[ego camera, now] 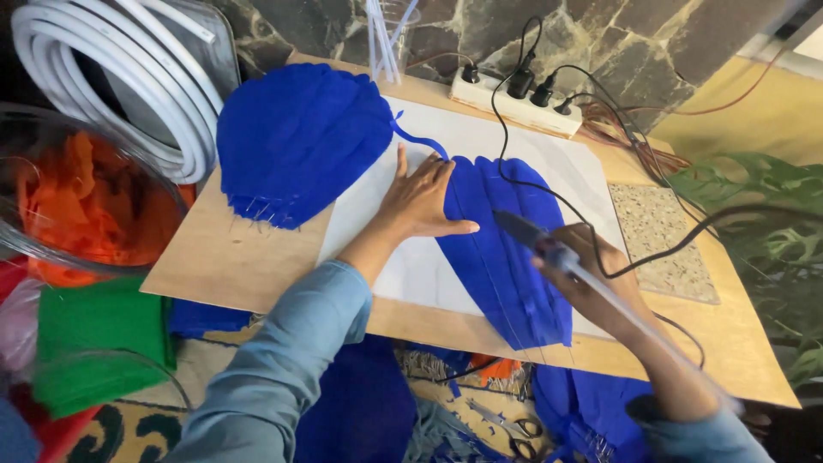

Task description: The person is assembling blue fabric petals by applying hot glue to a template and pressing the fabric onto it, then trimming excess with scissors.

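Light blue long sleeves on both arms, cuffs at wrists, hands bare

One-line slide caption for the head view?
Left hand pins a blue petal on white paper; right hand holds a glue gun.

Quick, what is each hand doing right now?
Left hand: open, fingers spread, pressing flat on the blue leaf-shaped piece.
Right hand: closed around a glue gun with a glue stick in its back.
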